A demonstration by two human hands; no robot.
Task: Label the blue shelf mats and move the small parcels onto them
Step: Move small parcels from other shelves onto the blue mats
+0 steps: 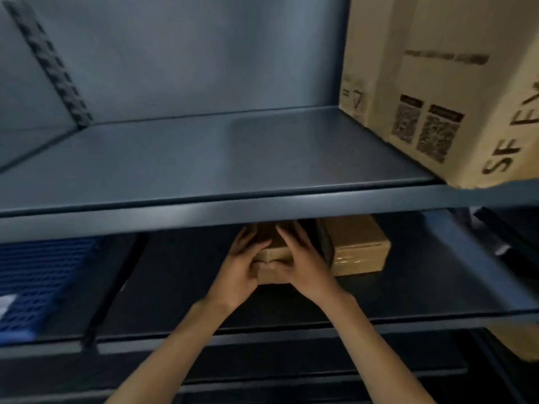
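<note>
Lower shelf (437, 287), centre: small parcel (274, 255), brown and taped, clasped by left hand (240, 265) and right hand (303, 266), fingers over its top. Second parcel (360, 247) just beside, right. Blue mat (38, 281) far left, apparently bearing a white label (5, 304). Upper shelf (204, 158): large carton (443, 83).

The upper shelf (204, 153) is a dull grey-blue with a paler sheen near its middle, and the back wall (180, 53) shares that grey-blue. A dark strip of evenly spaced holes (46, 62) runs slantwise down the left side. The large carton (437, 83) is tan with black lettering and two dark speckled code squares. The lower shelf (379, 293) looks near black. The small parcel (275, 265) and the second parcel (360, 249) beside it are light brown under glossy tape. The shelf mat (40, 275) is bright blue with a grid of small holes and bears a white patch (6, 306).
</note>
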